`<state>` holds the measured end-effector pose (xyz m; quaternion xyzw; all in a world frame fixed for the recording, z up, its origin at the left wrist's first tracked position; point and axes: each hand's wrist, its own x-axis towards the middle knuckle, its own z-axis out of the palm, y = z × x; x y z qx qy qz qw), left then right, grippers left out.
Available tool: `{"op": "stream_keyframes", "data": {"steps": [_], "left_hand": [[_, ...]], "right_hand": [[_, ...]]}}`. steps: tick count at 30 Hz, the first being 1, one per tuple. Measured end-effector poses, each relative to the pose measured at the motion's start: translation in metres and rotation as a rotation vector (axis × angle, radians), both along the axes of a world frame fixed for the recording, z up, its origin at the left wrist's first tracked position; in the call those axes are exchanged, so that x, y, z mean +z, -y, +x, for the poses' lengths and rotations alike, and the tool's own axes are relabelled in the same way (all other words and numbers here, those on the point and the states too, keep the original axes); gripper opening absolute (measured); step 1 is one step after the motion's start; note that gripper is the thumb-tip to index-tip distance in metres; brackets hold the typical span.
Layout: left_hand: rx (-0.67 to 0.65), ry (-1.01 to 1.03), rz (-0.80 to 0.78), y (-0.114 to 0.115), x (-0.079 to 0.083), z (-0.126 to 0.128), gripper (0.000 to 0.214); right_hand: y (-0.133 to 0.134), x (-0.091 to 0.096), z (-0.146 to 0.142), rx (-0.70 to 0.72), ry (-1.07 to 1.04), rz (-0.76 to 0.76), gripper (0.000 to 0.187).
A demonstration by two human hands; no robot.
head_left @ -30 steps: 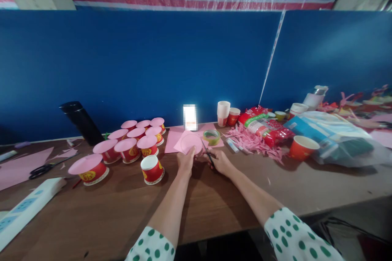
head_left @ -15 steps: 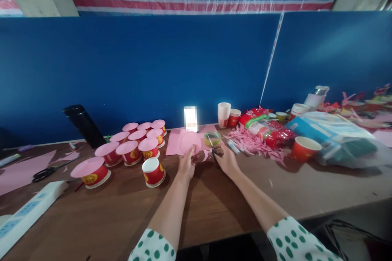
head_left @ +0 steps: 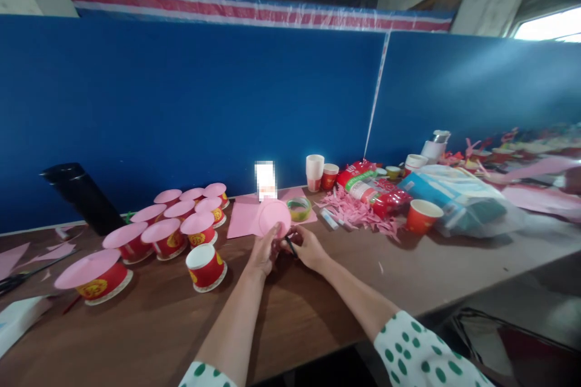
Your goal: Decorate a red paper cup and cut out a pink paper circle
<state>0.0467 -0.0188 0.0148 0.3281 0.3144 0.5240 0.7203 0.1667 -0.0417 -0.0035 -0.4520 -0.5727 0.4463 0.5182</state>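
Pinched in my left hand point(head_left: 264, 253) is a round pink paper disc point(head_left: 274, 216), held up above the table. My right hand point(head_left: 309, 248) is closed round the black handles of a pair of scissors point(head_left: 289, 246), close beside the disc; the blades are mostly hidden behind the disc and fingers. A roll of tape point(head_left: 298, 210) lies just beyond my right hand. Pink paper sheets point(head_left: 242, 216) lie flat behind the disc. Left of my hands stands an upturned red paper cup point(head_left: 206, 267) with a bare white top.
Several red cups topped with pink discs point(head_left: 161, 233) stand at the left, near a black flask point(head_left: 84, 196). To the right are pink paper shreds point(head_left: 358, 213), a red plastic package point(head_left: 374, 187), an orange cup point(head_left: 423, 217) and a plastic bag point(head_left: 472, 199). A blue partition point(head_left: 204, 103) rises behind.
My right hand has brought the scissors left, from beside the tape roll to the edge of the pink disc. The whole view has shifted to the right.
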Motion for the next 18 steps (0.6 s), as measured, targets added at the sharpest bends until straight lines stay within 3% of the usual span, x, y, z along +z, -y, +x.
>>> {"op": "stream_keyframes", "data": {"steps": [8, 11, 18], "left_hand": [[0.096, 0.065, -0.004, -0.004, -0.004, 0.002, 0.020], [0.138, 0.041, -0.007, -0.005, -0.006, 0.003, 0.019], [0.178, -0.020, -0.062, -0.008, -0.007, 0.004, 0.007]], "right_hand": [[-0.006, -0.005, 0.011, -0.359, 0.293, 0.184, 0.020], [-0.008, -0.007, 0.013, -0.369, 0.334, 0.200, 0.009], [-0.008, -0.003, 0.012, -0.383, 0.320, 0.166, 0.018]]}}
